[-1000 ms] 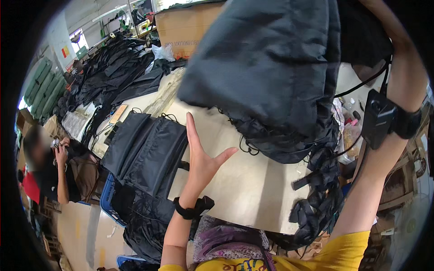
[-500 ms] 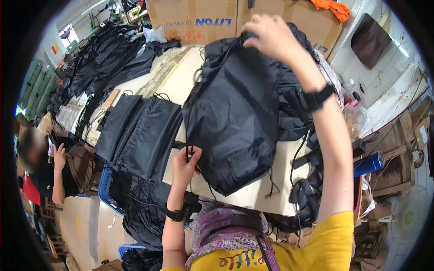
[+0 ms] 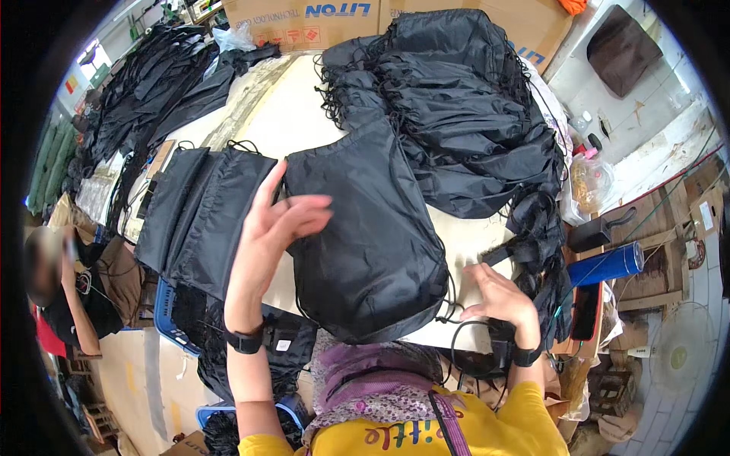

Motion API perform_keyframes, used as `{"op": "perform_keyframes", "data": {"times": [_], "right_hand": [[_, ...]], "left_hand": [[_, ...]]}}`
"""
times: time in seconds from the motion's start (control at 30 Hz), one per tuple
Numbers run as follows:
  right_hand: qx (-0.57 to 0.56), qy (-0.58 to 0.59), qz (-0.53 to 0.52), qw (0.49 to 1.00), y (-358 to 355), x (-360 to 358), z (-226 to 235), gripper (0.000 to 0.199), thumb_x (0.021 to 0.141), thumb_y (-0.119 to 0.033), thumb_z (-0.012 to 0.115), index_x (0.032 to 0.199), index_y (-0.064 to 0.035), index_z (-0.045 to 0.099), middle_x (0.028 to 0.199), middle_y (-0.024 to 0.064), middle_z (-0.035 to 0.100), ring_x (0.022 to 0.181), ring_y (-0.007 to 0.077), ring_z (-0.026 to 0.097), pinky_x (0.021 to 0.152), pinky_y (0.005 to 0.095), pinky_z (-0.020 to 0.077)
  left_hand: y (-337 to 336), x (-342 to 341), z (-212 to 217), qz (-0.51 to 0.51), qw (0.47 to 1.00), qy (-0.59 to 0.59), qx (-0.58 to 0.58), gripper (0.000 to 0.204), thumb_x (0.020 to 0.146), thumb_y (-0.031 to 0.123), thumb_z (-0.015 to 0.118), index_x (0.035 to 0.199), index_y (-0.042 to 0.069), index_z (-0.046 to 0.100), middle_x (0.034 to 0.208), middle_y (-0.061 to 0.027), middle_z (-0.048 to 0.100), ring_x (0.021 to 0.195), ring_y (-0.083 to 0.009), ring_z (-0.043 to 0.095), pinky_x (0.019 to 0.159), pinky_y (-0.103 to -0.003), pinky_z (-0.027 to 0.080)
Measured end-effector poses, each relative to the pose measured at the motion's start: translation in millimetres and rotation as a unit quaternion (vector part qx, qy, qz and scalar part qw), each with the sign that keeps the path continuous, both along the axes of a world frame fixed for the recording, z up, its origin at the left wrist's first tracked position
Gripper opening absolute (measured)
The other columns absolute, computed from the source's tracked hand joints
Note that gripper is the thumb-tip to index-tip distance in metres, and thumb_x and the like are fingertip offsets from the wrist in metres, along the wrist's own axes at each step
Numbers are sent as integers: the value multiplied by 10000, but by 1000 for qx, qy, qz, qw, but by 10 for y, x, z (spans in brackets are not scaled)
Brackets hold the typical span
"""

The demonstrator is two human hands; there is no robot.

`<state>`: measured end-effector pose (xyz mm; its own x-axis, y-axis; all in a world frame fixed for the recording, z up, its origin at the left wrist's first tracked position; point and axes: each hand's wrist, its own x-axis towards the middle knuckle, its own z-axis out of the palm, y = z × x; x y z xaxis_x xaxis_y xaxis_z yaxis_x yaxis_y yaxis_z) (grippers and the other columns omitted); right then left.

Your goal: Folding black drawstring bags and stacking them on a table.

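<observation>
A black bag (image 3: 365, 243) lies flat on the table (image 3: 304, 121). The left hand (image 3: 277, 228) hovers open above it; the right hand (image 3: 498, 300), fingers spread, seemingly touches its cord (image 3: 456, 311).

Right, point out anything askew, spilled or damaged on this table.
Nothing looks damaged or spilled. The black drawstring bag in front lies flat but overhangs the table edge. The bag stack behind slumps unevenly. Left hand hovers open; right hand rests by loose cords.

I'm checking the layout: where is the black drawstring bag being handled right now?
Head view: the black drawstring bag lies flat on the table, centre, between the left hand and right hand.
</observation>
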<state>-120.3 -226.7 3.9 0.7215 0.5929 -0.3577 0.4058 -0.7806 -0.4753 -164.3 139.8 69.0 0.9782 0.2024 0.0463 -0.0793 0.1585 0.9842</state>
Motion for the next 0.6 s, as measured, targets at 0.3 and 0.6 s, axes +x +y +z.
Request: {"op": "perform_keyframes", "data": {"times": [0.3,0.6], "right_hand": [[266,82,-234,931,41,-83,-424,117,907,-103,606,950,-6,557,643,53,603,547,146,577,501,277,449],[331,-7,86,940,669,8,154,490,846,49,525,1323,-66,515,1147,126,627,1064,241,603,935,329,468]], "left_hand": [[183,-260,-201,-116,801,80,582,508,879,30,538,1377,113,479,1075,-246,633,958,-405,612,791,-430,498],[105,-935,-742,-10,853,60,519,864,681,-175,540,1475,85,324,1499,-200,342,1399,-374,302,1153,-424,278]]}}
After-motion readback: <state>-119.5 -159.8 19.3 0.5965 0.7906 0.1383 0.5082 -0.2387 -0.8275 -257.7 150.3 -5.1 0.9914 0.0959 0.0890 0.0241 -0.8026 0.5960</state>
